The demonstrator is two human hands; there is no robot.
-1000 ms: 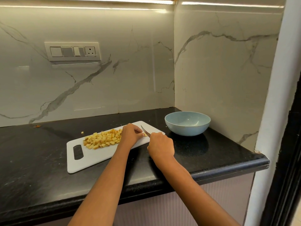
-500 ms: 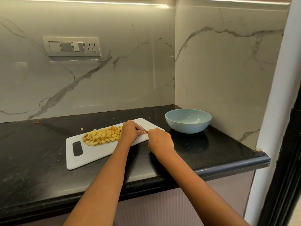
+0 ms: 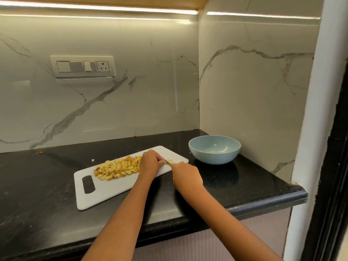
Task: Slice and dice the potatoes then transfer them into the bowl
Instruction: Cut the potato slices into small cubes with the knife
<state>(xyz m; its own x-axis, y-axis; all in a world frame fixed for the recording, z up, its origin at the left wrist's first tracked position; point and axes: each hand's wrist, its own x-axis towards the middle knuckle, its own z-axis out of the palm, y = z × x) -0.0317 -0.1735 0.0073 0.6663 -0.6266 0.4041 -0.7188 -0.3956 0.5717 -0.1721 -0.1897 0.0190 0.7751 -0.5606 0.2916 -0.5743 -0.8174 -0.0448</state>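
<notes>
Potato piece [image 3: 170,161] sat at the board's [image 3: 120,187] right end; my left hand [image 3: 150,163] pinched it, right hand [image 3: 186,175] gripped the knife [image 3: 168,163]; advisable: fingertips tucked, short downward cuts; bowl [image 3: 214,149] sat empty on the counter [image 3: 244,178].

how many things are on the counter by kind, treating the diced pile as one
cutting board: 1
bowl: 1
knife: 1
pile of diced potato: 1
uncut potato piece: 1
stray bits off the board: 2, one beside the board, one orange scrap at the far left by the wall
Total: 7, not counting the two hands, left hand and right hand.
</notes>
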